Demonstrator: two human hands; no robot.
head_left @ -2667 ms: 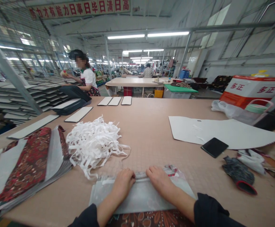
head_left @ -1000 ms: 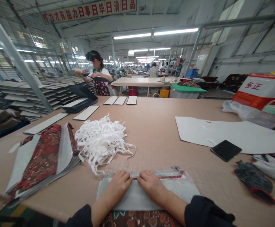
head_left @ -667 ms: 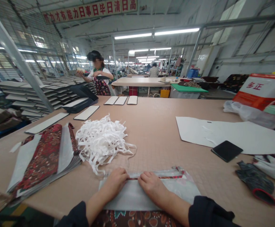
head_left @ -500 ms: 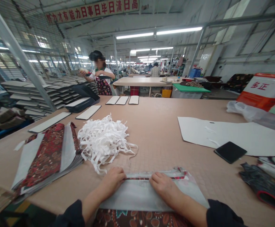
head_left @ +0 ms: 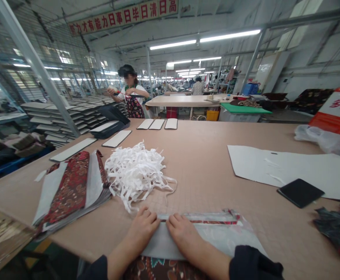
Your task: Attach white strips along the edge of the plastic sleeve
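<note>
A grey-backed fabric piece [head_left: 216, 237] lies at the table's near edge, with a narrow red-patterned strip along its far side and dark floral cloth showing below. My left hand [head_left: 144, 227] has its fingers closed on the strip's left end. Close beside it, my right hand [head_left: 183, 232] is closed on the same edge, fingers bent down on the fabric. Just beyond my hands sits a tangled heap of white strips [head_left: 137, 169]. Stacked floral fabric pieces [head_left: 70, 186] rest to the left.
White boards with dark edges [head_left: 117, 138] lie at the far left of the table [head_left: 199, 167]. On the right are a large white sheet [head_left: 292, 167], a black square piece [head_left: 300, 192] and a plastic bag [head_left: 324, 139]. A person [head_left: 133, 93] stands beyond the table.
My right hand has moved left along the fabric edge, nearer to my left hand. The view has shifted, so most things on the table appear farther right.
</note>
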